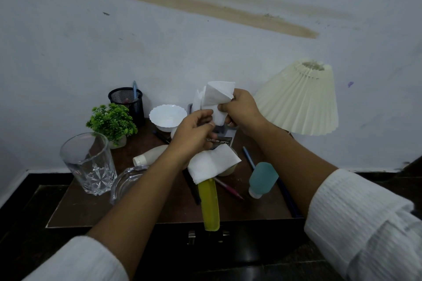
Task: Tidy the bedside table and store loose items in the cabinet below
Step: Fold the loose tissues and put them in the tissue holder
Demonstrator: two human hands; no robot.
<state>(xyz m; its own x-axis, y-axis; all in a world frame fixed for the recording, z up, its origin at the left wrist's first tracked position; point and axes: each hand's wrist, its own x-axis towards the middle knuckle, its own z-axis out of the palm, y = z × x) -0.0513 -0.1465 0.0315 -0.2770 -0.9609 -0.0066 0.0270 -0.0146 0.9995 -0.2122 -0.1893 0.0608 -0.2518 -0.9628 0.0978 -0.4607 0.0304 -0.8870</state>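
White tissue (218, 96) pinched between left fingers (202, 113) and right fingers (225, 107).

The person wears a white top of ribbed, waffle-like cloth, left sleeve (75, 260) and right sleeve (365, 219) cuffed above bare forearms, and perhaps a thin ring (211, 123) on the left hand (194, 134).

Centre frame, I see my right hand (242, 112) gripping a white tissue (217, 98), my left hand (194, 134) pinching its lower edge; just below, a second tissue (213, 163) lies over a yellow comb (209, 203) on the desk (159, 207).
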